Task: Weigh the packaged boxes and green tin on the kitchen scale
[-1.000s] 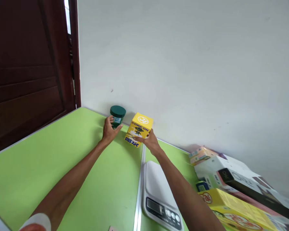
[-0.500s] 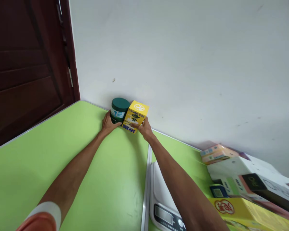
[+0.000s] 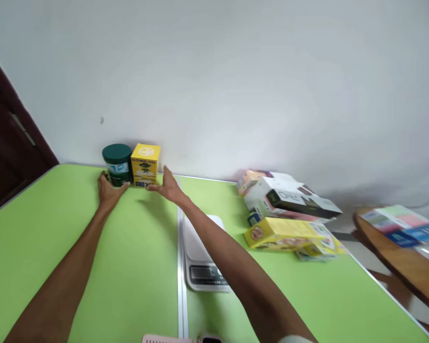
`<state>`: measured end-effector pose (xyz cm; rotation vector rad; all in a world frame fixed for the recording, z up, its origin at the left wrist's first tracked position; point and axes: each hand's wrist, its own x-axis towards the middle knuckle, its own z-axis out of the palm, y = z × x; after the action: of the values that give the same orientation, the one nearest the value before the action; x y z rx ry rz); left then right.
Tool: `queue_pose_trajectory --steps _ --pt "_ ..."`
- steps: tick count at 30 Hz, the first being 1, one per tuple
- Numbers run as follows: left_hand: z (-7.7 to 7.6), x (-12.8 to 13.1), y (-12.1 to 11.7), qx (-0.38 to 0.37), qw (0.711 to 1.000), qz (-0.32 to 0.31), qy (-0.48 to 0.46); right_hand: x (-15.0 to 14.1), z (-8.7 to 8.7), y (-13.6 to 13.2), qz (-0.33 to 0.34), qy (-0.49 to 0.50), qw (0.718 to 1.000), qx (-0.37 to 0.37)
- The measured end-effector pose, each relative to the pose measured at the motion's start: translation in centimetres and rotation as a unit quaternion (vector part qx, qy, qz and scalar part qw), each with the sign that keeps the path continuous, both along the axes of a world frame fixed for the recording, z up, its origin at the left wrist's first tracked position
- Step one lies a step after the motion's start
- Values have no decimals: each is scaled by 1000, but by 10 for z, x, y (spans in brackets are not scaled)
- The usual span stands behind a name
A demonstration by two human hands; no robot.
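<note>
A dark green lidded jar (image 3: 117, 166) stands upright at the wall end of the table. My left hand (image 3: 110, 193) curves round its lower part, thumb at the front and fingers on its left side. Beside the jar, on its right, stands a yellow box (image 3: 145, 164) printed "COME ON". My right hand (image 3: 168, 186) is just right of this box, fingers and thumb spread, with nothing in it. The thumb points at the box's lower front; whether it touches is unclear.
A white digital scale (image 3: 203, 243) lies partly under my right forearm, beside the metal seam (image 3: 180, 286). Several boxes are piled to the right, including a yellow carton (image 3: 282, 233) and a black-and-white box (image 3: 302, 202). A wooden surface (image 3: 389, 247) stands beyond the right edge.
My right hand has let go of the yellow box, which now stands level beside the jar. The view has swung right, bringing the box pile and wooden surface further in.
</note>
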<state>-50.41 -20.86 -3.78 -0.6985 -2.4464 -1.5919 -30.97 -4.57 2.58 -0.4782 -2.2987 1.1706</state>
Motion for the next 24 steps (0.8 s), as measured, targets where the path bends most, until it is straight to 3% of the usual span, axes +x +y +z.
queue_pose_trajectory --steps 2,5,7,9,11,13,15,19,21,24 --pt "1 5 -10 -3 1000 3 -17 47 16 -19 -20 -5 1000 -6" --pt "4 19 -29 0 999 1 -50 136 38 -45 -40 86 995 29" --pt "7 31 -42 11 997 -17 -75 202 46 -53 -108 158 978 78" --pt "12 45 -52 25 992 -41 -116 267 45 -52 -242 200 940 130" --pt "22 62 -56 30 985 -57 -160 322 32 -43 -409 226 872 148" --pt "39 87 -50 30 985 -68 -156 363 11 -30 -526 230 808 131" --pt "60 122 -36 36 990 -105 -87 385 -14 -17 -571 216 787 92" --pt "101 219 10 32 960 -270 73 388 -46 3 -566 202 797 63" --pt "110 269 35 14 933 -342 108 383 -49 8 -562 209 795 89" --pt "107 330 69 -27 902 -417 103 383 -46 9 -565 216 788 117"
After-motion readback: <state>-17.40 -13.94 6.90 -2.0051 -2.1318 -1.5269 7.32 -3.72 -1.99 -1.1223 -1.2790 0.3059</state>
